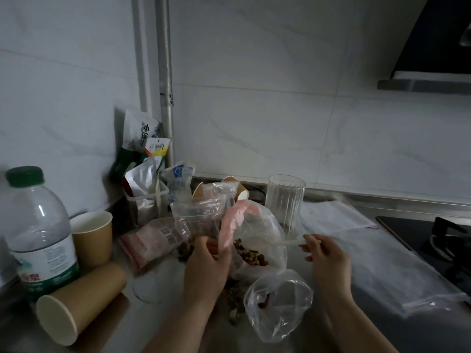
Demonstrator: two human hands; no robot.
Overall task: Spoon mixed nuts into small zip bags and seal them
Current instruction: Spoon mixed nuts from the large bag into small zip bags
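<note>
The scene is dim and softly blurred, so much stays uncertain. The left hand (207, 261) shows its back to the camera; its fingers curl forward around the pink-striped rim of a large clear bag (257, 240), and their tips are hidden behind the plastic. Mixed nuts (251, 254) lie inside that bag, just beyond the left fingertips, and a few more loose nuts (233, 299) sit below the left wrist, partly covered by it. The right hand (323, 253) pinches the handle end of a pale spoon (288, 242) between thumb and bent fingers; the spoon reaches left into the bag's mouth, and its bowl cannot be made out through the plastic. One small bag (279, 301) with a few dark pieces in it lies open and crumpled below both hands, between the forearms, touching neither set of fingers. Whether it has a zip strip cannot be told.

Beyond the left fingers stands a second clear zip bag (197, 212), its contents blurred. To the right of the right fingers lies a flat stack of empty zip bags (369, 240); their number cannot be counted. A ribbed glass (285, 202) stands beyond the spoon.

Well left of the left hand, two brown paper cups are counted in full: one upright cup (92, 236) and one lying cup (79, 307). One water bottle (38, 235) stands beside them, its base cut off by them. Several snack packets (145, 149) lean in the corner, overlapping.
</note>
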